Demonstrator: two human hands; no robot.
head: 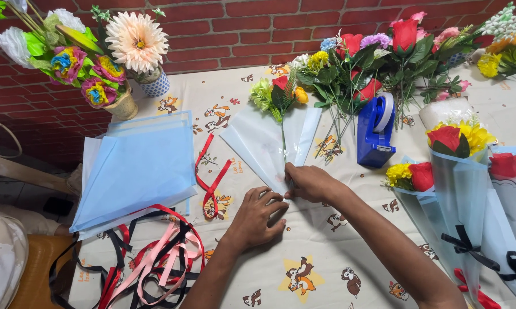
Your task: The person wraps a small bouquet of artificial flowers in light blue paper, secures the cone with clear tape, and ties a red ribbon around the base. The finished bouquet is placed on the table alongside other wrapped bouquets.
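Counter [326, 269], cartoon-print cloth; tape dispenser [375, 133] right, blue paper stack [138, 166] left. Right hand [310, 182] pinches wrapping sheet [258, 146] at flower stem [283, 143] base; left hand [255, 218] loosely curled, just beside, pressing the sheet's corner.

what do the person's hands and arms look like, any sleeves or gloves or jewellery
Both arms are bare as far as the frame shows: no sleeves in view. The left hand and right hand wear no gloves, and no rings, watch or bracelets show.

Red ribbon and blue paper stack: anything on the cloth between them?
Head view: nothing. The red ribbon lies right beside the blue paper stack; only a thin strip of printed tablecloth shows between.
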